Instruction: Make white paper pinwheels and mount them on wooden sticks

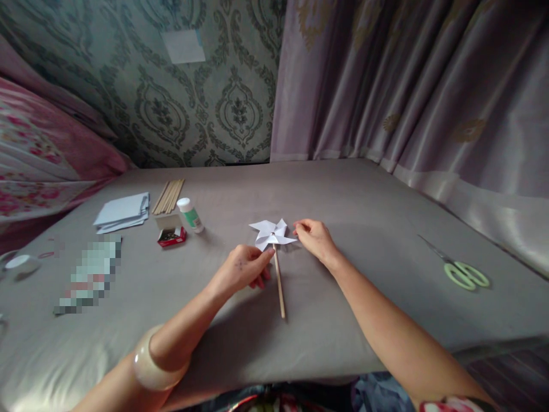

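Left fingers (266, 256) hold a pinwheel (279, 231), right fingers (301, 226) bunch narrowly; red box (175, 241) contains dark pieces (170, 234).

Your head camera looks forward and down across the table (309, 343) to the wall (240, 114). It sits above the near edge, with your left hand (246, 264) and right hand (317, 237) near mid-view.

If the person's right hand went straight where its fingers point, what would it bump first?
Probably the white paper pinwheel, just ahead of the right hand, though depth is hard to judge.
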Demonstrator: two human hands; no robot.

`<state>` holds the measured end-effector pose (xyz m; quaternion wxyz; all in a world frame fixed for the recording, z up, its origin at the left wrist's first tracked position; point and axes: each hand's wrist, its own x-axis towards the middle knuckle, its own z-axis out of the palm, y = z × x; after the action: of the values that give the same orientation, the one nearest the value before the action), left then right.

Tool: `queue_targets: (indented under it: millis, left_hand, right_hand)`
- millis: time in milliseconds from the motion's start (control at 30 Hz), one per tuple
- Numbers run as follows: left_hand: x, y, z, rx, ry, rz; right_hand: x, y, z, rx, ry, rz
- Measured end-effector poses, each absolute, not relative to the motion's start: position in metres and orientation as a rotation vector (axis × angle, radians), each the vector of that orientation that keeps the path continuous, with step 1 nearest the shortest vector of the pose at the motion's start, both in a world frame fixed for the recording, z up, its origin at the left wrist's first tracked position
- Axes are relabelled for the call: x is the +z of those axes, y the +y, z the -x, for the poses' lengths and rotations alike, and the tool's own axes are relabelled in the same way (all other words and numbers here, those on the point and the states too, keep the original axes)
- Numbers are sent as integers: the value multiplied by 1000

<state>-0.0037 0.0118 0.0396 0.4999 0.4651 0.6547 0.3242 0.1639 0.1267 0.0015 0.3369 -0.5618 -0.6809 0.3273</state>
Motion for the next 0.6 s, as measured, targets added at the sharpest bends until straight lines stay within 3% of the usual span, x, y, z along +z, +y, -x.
queue_targets:
  millis: [267,433,600]
  left_hand:
    - [47,36,25,880,2118,-1645]
    - [47,45,14,644,2178,-1666]
    - [35,46,11,730,2147,-1646]
  right_hand:
    - [7,107,-160,620,-1933,1523]
    - [9,99,-154,629,-1966,1479]
    - [10,97,-149,581,-2016,1465]
